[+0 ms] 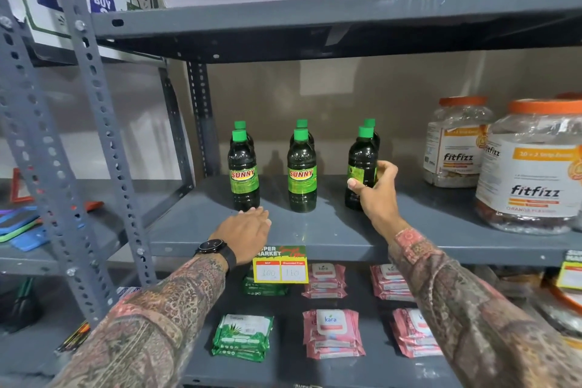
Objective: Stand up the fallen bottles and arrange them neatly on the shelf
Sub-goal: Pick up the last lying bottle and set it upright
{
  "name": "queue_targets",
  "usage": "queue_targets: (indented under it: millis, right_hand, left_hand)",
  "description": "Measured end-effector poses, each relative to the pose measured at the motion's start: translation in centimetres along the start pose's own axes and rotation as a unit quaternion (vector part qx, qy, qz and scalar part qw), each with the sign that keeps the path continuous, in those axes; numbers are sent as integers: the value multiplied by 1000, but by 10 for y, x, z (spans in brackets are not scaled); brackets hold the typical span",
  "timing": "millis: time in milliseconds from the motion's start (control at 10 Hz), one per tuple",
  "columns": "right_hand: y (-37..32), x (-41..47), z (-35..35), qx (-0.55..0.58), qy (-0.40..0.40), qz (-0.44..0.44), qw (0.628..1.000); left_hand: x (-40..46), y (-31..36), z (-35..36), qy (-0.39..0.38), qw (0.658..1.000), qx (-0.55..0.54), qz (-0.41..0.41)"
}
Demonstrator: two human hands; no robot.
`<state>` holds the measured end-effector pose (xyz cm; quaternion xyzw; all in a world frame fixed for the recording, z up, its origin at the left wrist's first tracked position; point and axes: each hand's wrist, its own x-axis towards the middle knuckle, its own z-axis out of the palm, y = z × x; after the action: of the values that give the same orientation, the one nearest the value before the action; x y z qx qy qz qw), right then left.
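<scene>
Progress: near done, 6 bottles upright in 3 pairs | R hand (376, 190) wraps front-R bottle (361, 167), label turned off | L hand (244, 230) flat, empty, below L bottle (243, 173) | left: face label, align on shelf (315, 230)

Two orange-lidded fitfizz jars (529, 167), pink kara wipe packs (330, 332), green wipe packs (242, 337), price tag (281, 265)

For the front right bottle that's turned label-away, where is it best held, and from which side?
Grip the front right bottle around its straight middle, coming from the open right side as the right hand does. It stands upright, the neck tapers, and another bottle stands close behind it.
</scene>
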<state>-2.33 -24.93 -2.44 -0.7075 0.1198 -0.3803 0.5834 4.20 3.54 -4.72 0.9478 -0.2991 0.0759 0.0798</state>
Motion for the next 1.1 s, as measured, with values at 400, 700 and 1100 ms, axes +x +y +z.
queue_targets:
  millis: [400,700,1100]
  right_hand:
    - [11,7,2,-97,27,-23,995]
    - [7,5,6,-185,68,-34,980]
    - [1,-1,4,-205,82,-52,974]
  left_hand:
    - [1,-4,2,-1,1000,0,-1]
    - [4,-7,3,-3,1000,-7,-4]
    - [2,-4,0,-1,1000,5,2]
